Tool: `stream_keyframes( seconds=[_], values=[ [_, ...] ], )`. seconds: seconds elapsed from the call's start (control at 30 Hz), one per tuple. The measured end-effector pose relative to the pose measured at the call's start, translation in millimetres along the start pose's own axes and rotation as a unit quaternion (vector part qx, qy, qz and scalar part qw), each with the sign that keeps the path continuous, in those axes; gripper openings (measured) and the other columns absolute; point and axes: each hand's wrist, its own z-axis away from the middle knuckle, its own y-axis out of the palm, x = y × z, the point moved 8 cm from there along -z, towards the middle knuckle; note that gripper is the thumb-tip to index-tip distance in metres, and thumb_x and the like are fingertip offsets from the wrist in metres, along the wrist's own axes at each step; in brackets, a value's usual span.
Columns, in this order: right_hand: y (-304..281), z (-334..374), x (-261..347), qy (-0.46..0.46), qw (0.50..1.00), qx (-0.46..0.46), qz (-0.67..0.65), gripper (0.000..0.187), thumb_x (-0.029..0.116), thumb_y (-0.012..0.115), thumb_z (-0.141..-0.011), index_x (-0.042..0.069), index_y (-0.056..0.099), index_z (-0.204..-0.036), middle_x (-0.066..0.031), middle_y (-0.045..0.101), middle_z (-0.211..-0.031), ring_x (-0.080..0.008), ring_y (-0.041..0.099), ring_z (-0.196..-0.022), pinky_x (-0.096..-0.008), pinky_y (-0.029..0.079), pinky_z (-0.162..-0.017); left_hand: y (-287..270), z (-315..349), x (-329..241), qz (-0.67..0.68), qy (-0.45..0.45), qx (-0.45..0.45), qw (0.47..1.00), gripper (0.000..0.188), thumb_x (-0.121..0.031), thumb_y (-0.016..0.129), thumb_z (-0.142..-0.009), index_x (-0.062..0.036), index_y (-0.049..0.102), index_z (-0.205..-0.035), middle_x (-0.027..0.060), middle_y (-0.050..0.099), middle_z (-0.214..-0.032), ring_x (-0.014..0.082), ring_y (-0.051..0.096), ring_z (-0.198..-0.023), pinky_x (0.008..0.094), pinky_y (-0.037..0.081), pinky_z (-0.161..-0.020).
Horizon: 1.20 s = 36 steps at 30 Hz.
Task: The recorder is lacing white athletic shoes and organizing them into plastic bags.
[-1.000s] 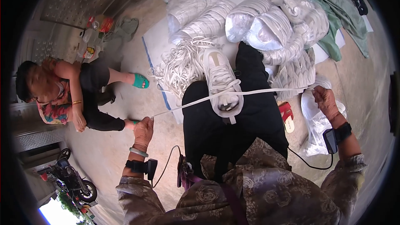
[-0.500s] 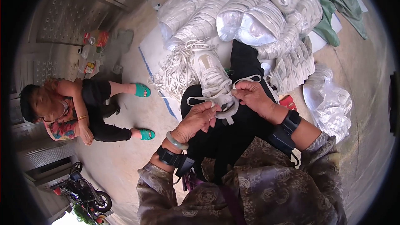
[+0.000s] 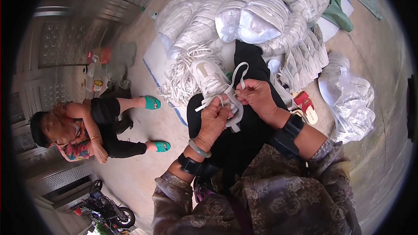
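A white sneaker [image 3: 206,77] rests across my black-trousered thigh, its toe pointing away from me and its collar towards me. My left hand [image 3: 212,119] is closed in a pinch on a white shoelace at the left of the collar, and a short lace end [image 3: 203,104] pokes out past the fingers. On the other side, my right hand [image 3: 259,100] pinches the lace too, with a loop [image 3: 242,70] standing up above its fingers. The fingers partly cover the shoe's opening and upper eyelets. A heap of loose white shoelaces [image 3: 183,75] lies just left of the shoe.
Beyond my knee, plastic-wrapped bundles of white shoe parts [image 3: 252,15] cover a white sheet [image 3: 150,56]. Another wrapped bundle [image 3: 348,98] and a red sandal [image 3: 305,102] lie at right. A seated person in green slippers [image 3: 152,102] is at left, with a motorcycle [image 3: 109,209] further back.
The right hand's lace now rises in a tall loop instead of lying low. My left hand has shifted right against the shoe, nearer the right hand. The whole view has swung slightly.
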Motion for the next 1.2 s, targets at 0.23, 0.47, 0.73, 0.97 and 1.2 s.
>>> stream_keyframes(
  seconds=[0.23,0.47,0.73,0.97,1.2],
  values=[
    [-2.8,-6.0,0.9,-0.068,0.994,-0.075,0.046,0.003,-0.001,0.060,-0.073,0.001,0.061,-0.074,0.0015,0.054,-0.058,-0.0030,0.045,-0.053,-0.0216,0.038,-0.048,-0.1,-4.8,-1.0,-0.024,0.056,-0.059,0.996,0.019,-0.008,0.053,-0.089,-0.0088,0.048,-0.107,-0.0022,0.055,-0.060,0.0017,0.043,-0.042,0.0155,0.033,-0.036],
    [-0.7,-8.7,3.9,-0.099,0.987,-0.072,0.108,0.002,0.002,0.060,-0.072,0.002,0.060,-0.073,-0.0015,0.053,-0.055,-0.0057,0.047,-0.051,-0.0244,0.039,-0.047,-1.3,-2.9,1.7,0.005,0.055,-0.084,0.995,0.019,-0.001,0.055,-0.085,-0.0017,0.051,-0.103,-0.0025,0.054,-0.060,0.0020,0.049,-0.055,0.0182,0.042,-0.051],
    [7.4,-34.1,14.5,-0.046,0.972,0.061,0.223,0.009,0.005,0.066,-0.071,0.001,0.059,-0.069,-0.0032,0.057,-0.057,-0.0102,0.056,-0.050,-0.0250,0.043,-0.044,3.0,-3.6,0.5,0.039,0.061,-0.085,0.994,0.017,-0.007,0.053,-0.089,-0.0090,0.053,-0.106,-0.0040,0.053,-0.061,0.0005,0.046,-0.050,0.0151,0.035,-0.042],
    [6.8,-23.5,2.8,0.084,0.979,0.060,0.177,0.016,0.010,0.068,-0.074,0.002,0.059,-0.064,-0.0018,0.053,-0.052,-0.0077,0.052,-0.044,-0.0215,0.042,-0.039,1.5,-4.1,-2.7,0.078,0.015,-0.103,0.992,0.009,-0.005,0.056,-0.086,-0.0042,0.058,-0.095,-0.0049,0.053,-0.062,0.0008,0.045,-0.051,0.0167,0.035,-0.043],
    [9.5,-15.8,-5.6,0.112,0.980,0.050,0.156,0.019,0.015,0.069,-0.075,0.004,0.059,-0.064,-0.0001,0.051,-0.053,-0.0049,0.045,-0.044,-0.0214,0.038,-0.039,2.7,-13.1,7.0,0.080,0.029,-0.128,0.988,0.004,-0.001,0.053,-0.083,-0.0025,0.056,-0.084,-0.0012,0.053,-0.060,0.0029,0.045,-0.050,0.0204,0.036,-0.042]
  ],
)
